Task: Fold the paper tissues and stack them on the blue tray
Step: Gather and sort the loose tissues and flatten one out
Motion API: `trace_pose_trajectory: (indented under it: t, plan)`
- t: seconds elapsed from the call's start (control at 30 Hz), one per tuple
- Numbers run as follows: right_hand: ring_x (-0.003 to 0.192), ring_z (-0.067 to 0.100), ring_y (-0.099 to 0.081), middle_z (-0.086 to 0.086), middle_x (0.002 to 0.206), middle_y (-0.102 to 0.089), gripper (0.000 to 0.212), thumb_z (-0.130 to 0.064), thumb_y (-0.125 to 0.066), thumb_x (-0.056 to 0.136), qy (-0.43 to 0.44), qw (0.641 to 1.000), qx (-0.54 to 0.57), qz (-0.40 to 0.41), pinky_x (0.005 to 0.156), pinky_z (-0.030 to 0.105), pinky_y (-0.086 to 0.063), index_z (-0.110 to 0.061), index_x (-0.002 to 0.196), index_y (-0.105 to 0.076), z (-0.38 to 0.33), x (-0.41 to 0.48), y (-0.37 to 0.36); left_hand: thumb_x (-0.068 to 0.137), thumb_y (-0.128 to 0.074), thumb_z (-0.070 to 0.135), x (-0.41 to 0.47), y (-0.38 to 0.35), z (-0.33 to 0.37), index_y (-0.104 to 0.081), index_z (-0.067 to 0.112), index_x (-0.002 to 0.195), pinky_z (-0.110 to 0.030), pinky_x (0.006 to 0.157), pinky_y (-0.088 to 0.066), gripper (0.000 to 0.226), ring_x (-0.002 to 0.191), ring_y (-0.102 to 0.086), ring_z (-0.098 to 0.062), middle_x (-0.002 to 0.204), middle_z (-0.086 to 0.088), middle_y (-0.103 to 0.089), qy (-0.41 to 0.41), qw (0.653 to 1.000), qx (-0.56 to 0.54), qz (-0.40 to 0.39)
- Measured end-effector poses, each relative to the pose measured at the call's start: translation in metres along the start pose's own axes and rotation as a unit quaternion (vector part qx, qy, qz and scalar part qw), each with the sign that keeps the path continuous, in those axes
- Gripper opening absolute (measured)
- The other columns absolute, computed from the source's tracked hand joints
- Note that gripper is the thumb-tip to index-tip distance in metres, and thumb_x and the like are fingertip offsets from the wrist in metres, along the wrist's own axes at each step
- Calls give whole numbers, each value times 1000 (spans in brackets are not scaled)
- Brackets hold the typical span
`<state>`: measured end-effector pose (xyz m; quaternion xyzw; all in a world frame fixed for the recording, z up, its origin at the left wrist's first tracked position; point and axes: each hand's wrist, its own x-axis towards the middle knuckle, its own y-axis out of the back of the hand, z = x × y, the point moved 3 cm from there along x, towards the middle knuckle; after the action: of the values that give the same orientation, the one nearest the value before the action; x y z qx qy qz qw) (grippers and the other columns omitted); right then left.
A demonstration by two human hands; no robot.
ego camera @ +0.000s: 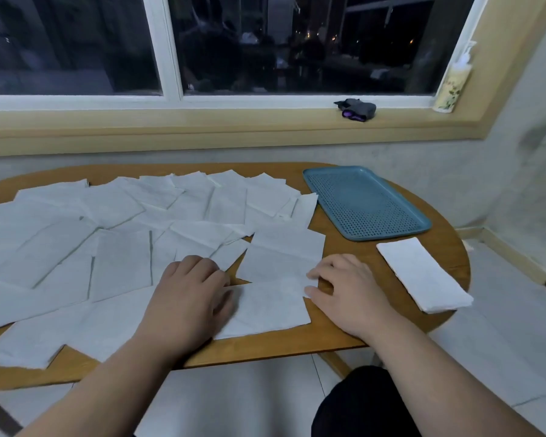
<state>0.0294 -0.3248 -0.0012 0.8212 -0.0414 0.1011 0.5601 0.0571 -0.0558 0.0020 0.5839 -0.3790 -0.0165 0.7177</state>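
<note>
A left hand [189,288] presses open-palmed on the nearest unfolded tissue [265,307], apparently pinning it for folding, while the right hand [344,288] touches its edge, pinch unclear; 1 folded tissue [423,272] lies beside the blue tray [369,203]

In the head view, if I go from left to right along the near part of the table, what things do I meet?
Spread-out tissues → left hand → single tissue → right hand → folded tissue. The blue tray lies farther back, so I leave it out.
</note>
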Motion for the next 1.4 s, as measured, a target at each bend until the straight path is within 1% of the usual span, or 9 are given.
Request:
trace_pose_trajectory:
  t: [0.27, 0.5, 0.63, 0.73, 0.87, 1.0, 1.13, 1.27, 1.4]
  plan:
    - [105, 5, -47, -21, 101, -56, 10, -31, -57, 97, -58, 997, 14, 39, 95, 29, -42, -32, 93, -65, 12, -30, 14, 87, -50, 46, 0, 9, 14, -67, 23, 85, -36, 73, -44, 29, 87, -57, -24, 90, 5, -60, -45, 999, 4, -26]
    - [94, -3, -56, -20, 94, -61, 12, -23, -62, 92, -118, 979, 151, 63, 80, 20, -50, -32, 85, -65, 14, -65, 44, 83, -61, 60, 11, 4, 75, -52, 28, 136, -28, 97, -43, 63, 119, -48, -12, 130, 11, -53, -68, 987, -121, -84]
    - [85, 1, -58, -18, 84, -64, 16, -19, -63, 91, -161, 963, 209, 57, 75, 31, -53, -27, 78, -67, 18, -73, 56, 84, -71, 33, 23, -9, 93, -56, 31, 133, -33, 87, -50, 52, 104, -57, -15, 110, 15, -62, -29, 981, -168, -92]
    - [87, 0, -57, -18, 84, -63, 13, -22, -62, 94, -205, 940, 245, 121, 75, 28, -51, -31, 87, -67, 23, -73, 62, 84, -71, 13, 37, -14, 99, -64, 29, 124, -38, 84, -50, 44, 95, -60, -15, 96, 17, -64, 39, 968, -237, -69]
    - [114, -5, -41, -24, 115, -48, 27, -24, -63, 93, -139, 954, 138, 225, 97, 24, -39, -30, 119, -62, 19, -75, 58, 94, -59, 27, 60, -22, 106, -48, 31, 140, -32, 88, -48, 47, 101, -56, -12, 102, 11, -63, 110, 957, -258, -79]
    - [117, 8, -42, -12, 119, -51, 30, -25, -66, 88, -40, 981, -3, 192, 100, 33, -43, -22, 118, -66, 12, -76, 36, 86, -67, 25, 64, -32, 103, -41, 23, 148, -39, 103, -43, 67, 126, -48, -25, 135, -2, -55, 97, 972, -195, -89]
    - [115, 17, -47, -4, 120, -56, 37, -18, -72, 82, -36, 980, -51, 190, 95, 42, -48, -21, 119, -67, 14, -68, 26, 79, -71, 22, 48, -33, 98, -53, 18, 137, -43, 94, -48, 61, 118, -55, -31, 131, -7, -56, 59, 981, -179, -54]
    - [125, 23, -44, 1, 128, -56, 32, -19, -73, 80, -33, 974, -99, 199, 101, 45, -36, -22, 112, -73, 15, -61, 26, 82, -58, 29, 38, -22, 93, -59, 20, 129, -39, 92, -50, 48, 113, -56, -24, 124, -1, -58, 38, 981, -180, -56]
    - [129, 15, -42, -9, 130, -55, 36, -36, -58, 93, -37, 994, -74, 70, 111, 38, -30, -26, 127, -67, 18, -50, 22, 83, -49, 35, 28, -17, 79, -65, 30, 113, -34, 85, -49, 35, 101, -54, -15, 109, 12, -57, -4, 980, -157, -119]
